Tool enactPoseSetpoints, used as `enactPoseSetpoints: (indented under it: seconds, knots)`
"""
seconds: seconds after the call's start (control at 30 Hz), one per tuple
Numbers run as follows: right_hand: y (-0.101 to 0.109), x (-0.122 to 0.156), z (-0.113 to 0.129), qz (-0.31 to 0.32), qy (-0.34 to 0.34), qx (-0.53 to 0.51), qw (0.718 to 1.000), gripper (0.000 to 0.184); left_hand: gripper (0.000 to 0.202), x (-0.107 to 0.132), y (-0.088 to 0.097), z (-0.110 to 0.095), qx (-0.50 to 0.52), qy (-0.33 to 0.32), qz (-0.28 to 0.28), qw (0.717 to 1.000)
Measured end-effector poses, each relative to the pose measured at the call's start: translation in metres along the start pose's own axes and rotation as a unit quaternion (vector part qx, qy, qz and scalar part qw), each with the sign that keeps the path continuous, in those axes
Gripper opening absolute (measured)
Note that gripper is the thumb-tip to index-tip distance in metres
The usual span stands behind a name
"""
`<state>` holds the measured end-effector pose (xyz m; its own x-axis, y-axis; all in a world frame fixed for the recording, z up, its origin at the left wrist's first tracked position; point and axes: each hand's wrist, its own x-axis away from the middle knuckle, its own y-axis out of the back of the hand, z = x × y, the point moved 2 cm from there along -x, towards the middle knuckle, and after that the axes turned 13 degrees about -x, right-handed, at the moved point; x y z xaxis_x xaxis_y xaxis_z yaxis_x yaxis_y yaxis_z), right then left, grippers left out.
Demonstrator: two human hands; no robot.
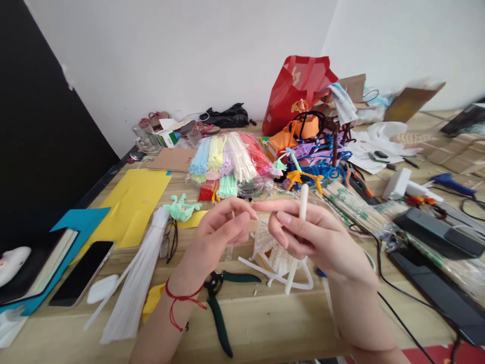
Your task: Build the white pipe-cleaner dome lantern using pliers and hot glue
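Observation:
My right hand (310, 227) is closed around a smooth white stick (304, 199), held upright between thumb and fingers; its lower end shows below the hand. My left hand (225, 225) is pinched on a thin pale stick (233, 215), mostly hidden by the fingers. The forefinger tips of both hands nearly meet. Behind and below my right hand lies a small off-white woven piece (265, 242) with a looped white strip (303, 285). Dark-green-handled pruning shears (220, 303) rest below my left hand.
To the left are a bundle of white pipe cleaners (132, 288), a phone (83, 273) and yellow sheets (132, 202). Bagged coloured pipe cleaners (227, 159) and a red bag (295, 91) stand behind. At right lie pliers (358, 182), a blue glue gun (450, 183) and black cables (394, 283).

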<state>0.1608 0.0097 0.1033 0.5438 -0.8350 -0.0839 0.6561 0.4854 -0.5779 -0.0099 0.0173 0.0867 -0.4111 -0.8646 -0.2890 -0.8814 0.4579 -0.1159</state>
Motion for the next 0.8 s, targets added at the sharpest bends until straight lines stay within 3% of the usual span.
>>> enactPoseSetpoints:
  seconds: [0.13,0.3,0.43,0.57,0.8]
  knots:
    - [-0.003,0.000,0.006,0.023,-0.037,-0.059,0.997,0.029,0.021,0.001,-0.003,-0.003,0.012,0.004,-0.001,1.000]
    - [-0.005,-0.001,0.004,0.037,-0.079,-0.118,0.989,0.046,0.036,0.000,-0.002,-0.004,-0.017,-0.009,-0.018,1.000]
    - [-0.003,-0.001,0.004,0.000,-0.058,-0.098,0.993,0.037,0.016,0.004,-0.002,-0.002,-0.088,-0.040,-0.016,0.995]
    - [-0.003,0.001,0.010,-0.002,-0.039,-0.078,0.996,0.033,0.015,0.005,-0.005,0.000,-0.138,-0.083,-0.002,0.987]
    - [-0.002,0.000,0.004,-0.037,-0.002,-0.124,0.992,0.010,0.024,0.010,-0.003,-0.003,-0.229,-0.098,-0.113,0.962]
